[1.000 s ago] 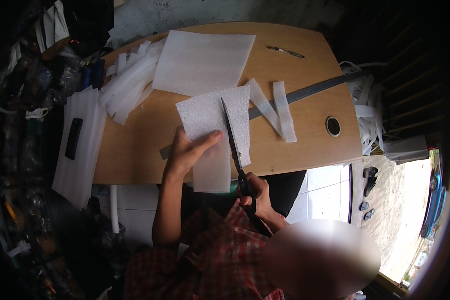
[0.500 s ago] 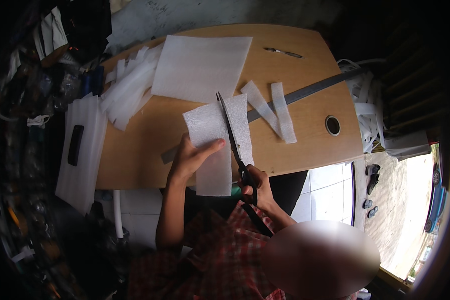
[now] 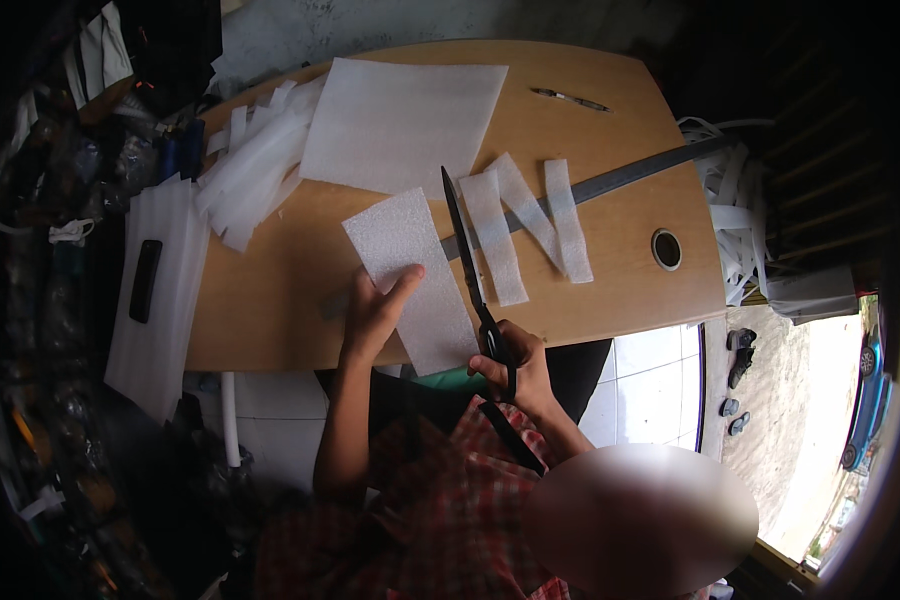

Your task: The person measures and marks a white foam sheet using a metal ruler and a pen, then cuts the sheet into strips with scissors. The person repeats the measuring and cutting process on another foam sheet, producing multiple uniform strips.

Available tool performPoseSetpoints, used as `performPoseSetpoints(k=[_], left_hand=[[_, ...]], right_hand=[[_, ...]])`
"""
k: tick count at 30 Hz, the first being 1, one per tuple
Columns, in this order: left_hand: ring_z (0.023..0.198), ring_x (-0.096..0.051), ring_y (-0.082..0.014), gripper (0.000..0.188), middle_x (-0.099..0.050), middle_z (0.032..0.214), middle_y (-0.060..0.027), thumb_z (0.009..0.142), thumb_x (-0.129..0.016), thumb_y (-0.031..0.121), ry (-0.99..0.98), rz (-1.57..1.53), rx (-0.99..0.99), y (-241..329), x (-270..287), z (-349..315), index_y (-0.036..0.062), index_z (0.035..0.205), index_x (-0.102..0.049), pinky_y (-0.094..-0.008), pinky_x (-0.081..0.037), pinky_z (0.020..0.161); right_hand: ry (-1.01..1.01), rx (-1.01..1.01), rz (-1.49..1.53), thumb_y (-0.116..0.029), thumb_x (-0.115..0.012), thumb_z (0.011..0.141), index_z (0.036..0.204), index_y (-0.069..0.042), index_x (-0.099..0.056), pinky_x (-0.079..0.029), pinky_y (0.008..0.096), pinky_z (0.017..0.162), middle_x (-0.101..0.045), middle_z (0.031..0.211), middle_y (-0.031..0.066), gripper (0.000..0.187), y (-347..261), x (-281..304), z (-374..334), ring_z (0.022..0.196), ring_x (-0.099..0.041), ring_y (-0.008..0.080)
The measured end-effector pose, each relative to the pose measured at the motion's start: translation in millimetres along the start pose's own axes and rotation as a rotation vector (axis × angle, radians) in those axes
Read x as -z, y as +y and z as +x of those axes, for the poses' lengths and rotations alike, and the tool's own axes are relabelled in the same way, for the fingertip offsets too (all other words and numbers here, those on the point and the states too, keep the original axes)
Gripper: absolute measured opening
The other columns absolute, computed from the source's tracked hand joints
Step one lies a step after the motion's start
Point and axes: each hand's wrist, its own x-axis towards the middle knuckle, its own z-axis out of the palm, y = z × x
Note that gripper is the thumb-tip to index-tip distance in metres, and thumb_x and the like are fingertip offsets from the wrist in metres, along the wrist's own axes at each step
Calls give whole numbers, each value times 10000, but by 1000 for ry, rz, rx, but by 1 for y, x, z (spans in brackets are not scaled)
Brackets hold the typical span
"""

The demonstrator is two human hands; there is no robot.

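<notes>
In the head view, the left hand [image 3: 375, 310] pinches a white foam piece [image 3: 410, 265], its thumb pressed on the upper face and its other fingers out of sight behind; this grip probably steadies the limp piece, which is held up over the near edge of the table [image 3: 610, 290]. The right hand [image 3: 520, 368] is clamped around the handles of the black scissors [image 3: 467, 250], whose blades look together and point away from the body, between the foam piece and the nearest strip [image 3: 500, 255]; whether they touch that strip I cannot tell. Two more strips, a slanted one [image 3: 530, 215] and an upright one [image 3: 567, 225], lie beside it across the ruler [image 3: 635, 175], so they cover part of it, and the foam piece hides more. A large sheet [image 3: 400, 125] lies beyond the hands, with a pile of strips [image 3: 255, 165] at its left. Farther left, a phone [image 3: 146, 280] rests on a white stack [image 3: 160, 345] that overhangs the table, perhaps weighing it down. A pen [image 3: 570, 100] lies at the far side, well apart from the hands.
</notes>
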Motion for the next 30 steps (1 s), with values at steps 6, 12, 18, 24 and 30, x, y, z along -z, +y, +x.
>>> performPoseSetpoints(k=[6,12,18,24,30], left_hand=[[783,-527,-74,239,-601,847,-22,917,-604,231,45,-137,-71,-7,-27,-11,-5,948,-580,-242,-425,713],[674,-426,-32,220,-444,685,27,985,-493,234,-14,21,-172,-7,-37,-21,46,876,-456,-188,-359,614],[532,-313,-56,248,-391,620,5,1008,-436,211,316,194,-311,18,-21,5,30,839,-420,-235,-276,482],[495,-311,-55,222,-388,550,7,996,-471,186,451,286,-377,22,-22,16,11,861,-448,-257,-270,450],[467,-326,-63,167,-406,527,-13,974,-509,145,413,334,-471,13,-36,15,12,878,-475,-266,-269,436]], right_hand=[[118,45,61,-194,-711,821,882,2,-527,-369,217,403,-623,660,55,276,-5,-12,9,429,-497,78],[184,-11,34,-248,-730,772,837,-5,-529,-406,255,545,-534,650,14,322,-4,-3,10,590,-504,97],[-37,124,-110,-735,-606,702,939,1,-473,-414,290,599,-519,714,54,784,3,3,-17,651,-495,139],[-145,54,-263,-885,-453,647,990,12,-441,-374,272,532,-484,678,45,960,3,-1,-48,578,-457,120],[-160,98,-360,-886,-446,645,934,19,-449,-390,291,521,-505,661,68,950,1,-5,-47,565,-483,145]])
